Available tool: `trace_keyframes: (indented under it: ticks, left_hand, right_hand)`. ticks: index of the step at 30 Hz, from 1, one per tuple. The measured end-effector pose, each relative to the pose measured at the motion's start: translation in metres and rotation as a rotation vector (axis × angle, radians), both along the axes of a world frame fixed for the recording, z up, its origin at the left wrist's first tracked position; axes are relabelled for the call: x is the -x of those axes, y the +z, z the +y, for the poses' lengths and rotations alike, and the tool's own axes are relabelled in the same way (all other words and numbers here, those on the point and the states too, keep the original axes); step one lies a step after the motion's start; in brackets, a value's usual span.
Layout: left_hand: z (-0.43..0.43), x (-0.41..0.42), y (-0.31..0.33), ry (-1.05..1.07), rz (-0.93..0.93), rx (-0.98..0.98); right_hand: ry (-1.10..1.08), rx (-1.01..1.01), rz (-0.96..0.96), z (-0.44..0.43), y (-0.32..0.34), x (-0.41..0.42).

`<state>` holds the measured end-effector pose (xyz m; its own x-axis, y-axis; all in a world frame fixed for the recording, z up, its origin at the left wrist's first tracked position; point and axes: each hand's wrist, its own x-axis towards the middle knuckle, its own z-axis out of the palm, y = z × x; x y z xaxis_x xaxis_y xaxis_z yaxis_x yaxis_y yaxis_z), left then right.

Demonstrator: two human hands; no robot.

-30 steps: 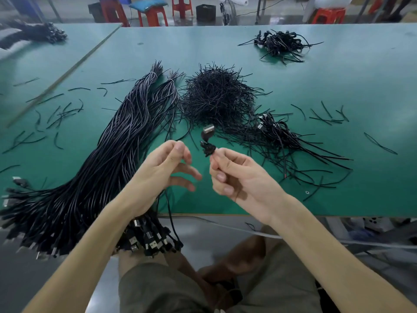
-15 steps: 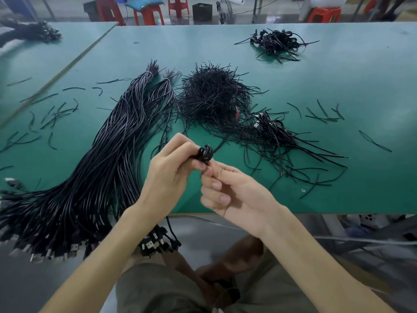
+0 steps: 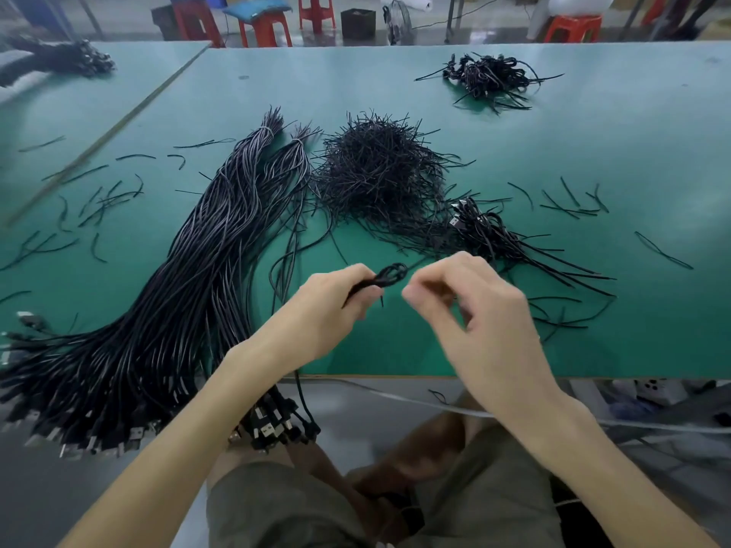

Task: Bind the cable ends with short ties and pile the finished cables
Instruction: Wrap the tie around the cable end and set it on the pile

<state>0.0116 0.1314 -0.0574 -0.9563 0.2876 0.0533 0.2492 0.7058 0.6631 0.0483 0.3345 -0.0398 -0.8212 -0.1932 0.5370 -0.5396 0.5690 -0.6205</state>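
The left hand (image 3: 328, 310) clamps a small coiled black cable (image 3: 391, 275). The right hand (image 3: 474, 302) has curled, blurred fingers; their grip cannot be told.

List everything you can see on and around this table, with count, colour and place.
table: one, green, fills the view
long cables: one big bundle, black, left side, plugs overhanging the near edge
short ties: one heap, black, centre; loose ones scattered left and right
finished cables: two piles, black, one right of the heap, one far right
stools: several, red, beyond the table
coiled cable: one, black, held above the near edge
left hand: grips the coiled cable
right hand: blurred, fingers curled beside the coil; grip unclear
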Motion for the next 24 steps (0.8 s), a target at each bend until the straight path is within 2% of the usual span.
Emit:
trace_keyframes:
  ticks: [2, 4, 5, 7, 10, 12, 15, 17, 18, 20, 24]
  left_hand:
    - [0.006, -0.001, 0.005, -0.104, -0.057, -0.071]
    - [0.01, -0.002, 0.012, -0.197, -0.126, -0.186]
    - [0.01, -0.002, 0.013, -0.205, -0.165, -0.266]
    - [0.006, -0.001, 0.017, -0.156, -0.246, -0.414]
    - [-0.006, 0.0, 0.018, -0.022, -0.279, -0.54]
    - [-0.019, 0.005, 0.016, 0.142, -0.195, -0.444]
    - [-0.045, 0.017, 0.006, 0.434, 0.025, 0.082]
    - [-0.059, 0.023, 0.0, 0.534, -0.01, 0.362]
    - [-0.063, 0.026, -0.002, 0.551, -0.082, 0.416]
    - [-0.067, 0.031, -0.005, 0.558, -0.183, 0.389]
    - [-0.073, 0.034, -0.006, 0.58, -0.139, 0.354]
  right_hand:
    - [0.035, -0.289, 0.135, -0.008, 0.003, -0.004]
    - [0.025, -0.545, 0.061, -0.011, 0.006, 0.006]
    - [0.021, -0.584, -0.017, -0.01, 0.007, 0.012]
    - [0.082, -0.455, -0.11, -0.005, 0.01, 0.022]
    - [0.105, -0.247, -0.098, 0.005, 0.01, 0.036]
    - [0.029, -0.199, -0.087, 0.012, 0.013, 0.053]
    - [-0.17, -0.11, -0.099, 0.027, 0.015, 0.091]
    - [-0.291, -0.076, -0.115, 0.038, 0.013, 0.116]
    - [-0.341, -0.072, -0.133, 0.043, 0.009, 0.126]
    - [-0.417, -0.093, -0.186, 0.052, -0.003, 0.142]
    - [-0.505, -0.138, -0.248, 0.06, -0.027, 0.15]
